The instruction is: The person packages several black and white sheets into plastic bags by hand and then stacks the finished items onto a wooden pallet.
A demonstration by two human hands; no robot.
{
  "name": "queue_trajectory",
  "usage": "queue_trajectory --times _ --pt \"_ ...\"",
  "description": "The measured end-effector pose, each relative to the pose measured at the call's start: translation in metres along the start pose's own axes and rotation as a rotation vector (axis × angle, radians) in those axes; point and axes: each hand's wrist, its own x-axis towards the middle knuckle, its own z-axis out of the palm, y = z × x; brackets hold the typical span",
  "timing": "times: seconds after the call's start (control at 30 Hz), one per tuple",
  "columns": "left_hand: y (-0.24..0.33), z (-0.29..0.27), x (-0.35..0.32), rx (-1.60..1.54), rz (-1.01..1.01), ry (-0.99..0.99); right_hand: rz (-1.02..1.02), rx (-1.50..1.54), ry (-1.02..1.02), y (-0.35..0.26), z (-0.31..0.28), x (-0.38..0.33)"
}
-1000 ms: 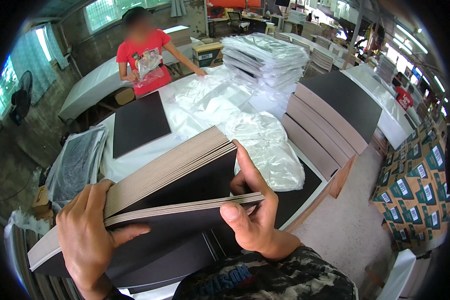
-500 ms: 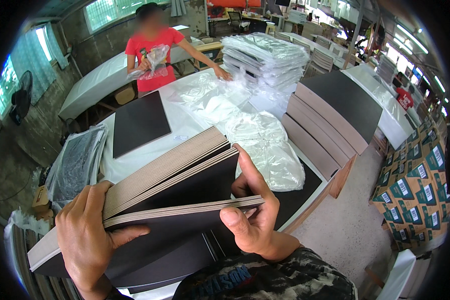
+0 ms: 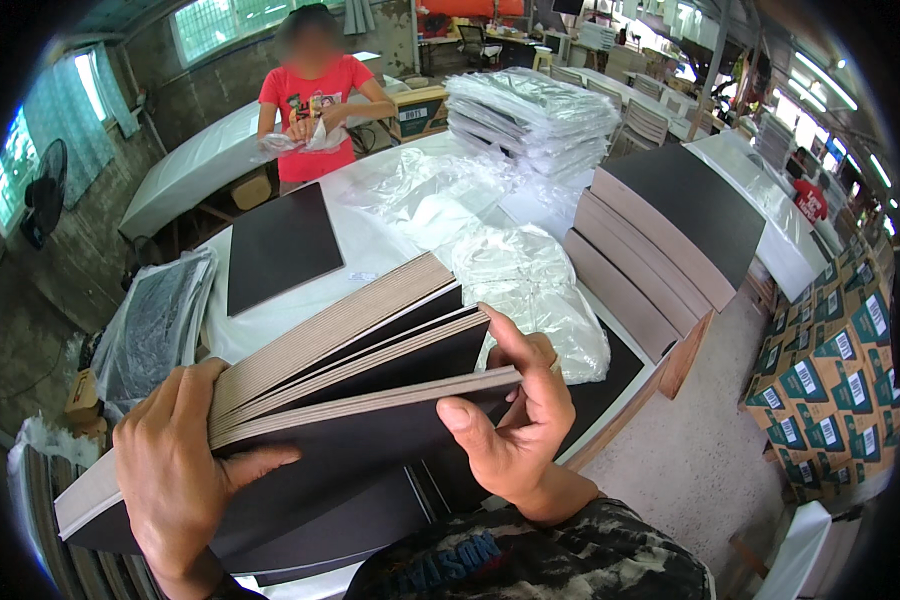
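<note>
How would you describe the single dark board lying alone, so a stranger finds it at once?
Start at the long white table with heaps of clear plastic bags. On its left part, in front of the person in the red shirt, lies one flat black square board. Unlike the stacked boards on the right, it lies alone, unwrapped.

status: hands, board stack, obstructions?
Left hand grips stack of dark boards. Right hand fans its edges apart. Plastic bags lie just behind, not touching.
</note>
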Motion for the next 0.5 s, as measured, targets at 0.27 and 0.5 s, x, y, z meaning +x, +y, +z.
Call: queue_trajectory --times 0.27,0.5 --pt "0.0 0.003 0.001 0.013 0.007 0.041 -0.047 -0.104 0.037 -0.001 0.0 0.011" --pt "0.0 0.001 0.001 0.01 0.044 0.048 0.175 0.204 -0.021 0.001 0.002 0.016"
